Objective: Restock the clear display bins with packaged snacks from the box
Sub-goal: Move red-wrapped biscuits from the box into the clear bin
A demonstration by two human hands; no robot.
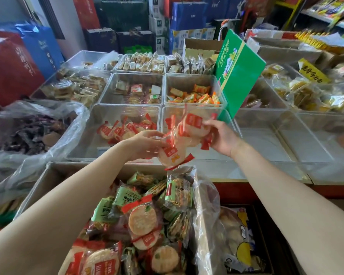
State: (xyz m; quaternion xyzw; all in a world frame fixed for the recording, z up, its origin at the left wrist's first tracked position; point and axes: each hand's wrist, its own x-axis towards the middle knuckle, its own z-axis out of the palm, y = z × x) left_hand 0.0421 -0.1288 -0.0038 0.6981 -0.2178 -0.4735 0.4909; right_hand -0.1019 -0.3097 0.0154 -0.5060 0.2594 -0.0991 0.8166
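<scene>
Red-wrapped rice crackers [184, 133], several packets bunched, held up at centre above the near clear bins; gripped from 9 o'clock by left hand [147, 144], fingers curled under the lowest packet; pinched from 3 o'clock by right hand [222, 138], fingers closed on the wrappers; more such packets lying in clear bin [99, 124] at 10 o'clock; orange-wrapped snacks [195, 96] in the bin at 12 o'clock; cardboard box [48, 179] of mixed red and green packets at 6 o'clock; green carton [240, 74] tilted at 1 o'clock.
</scene>
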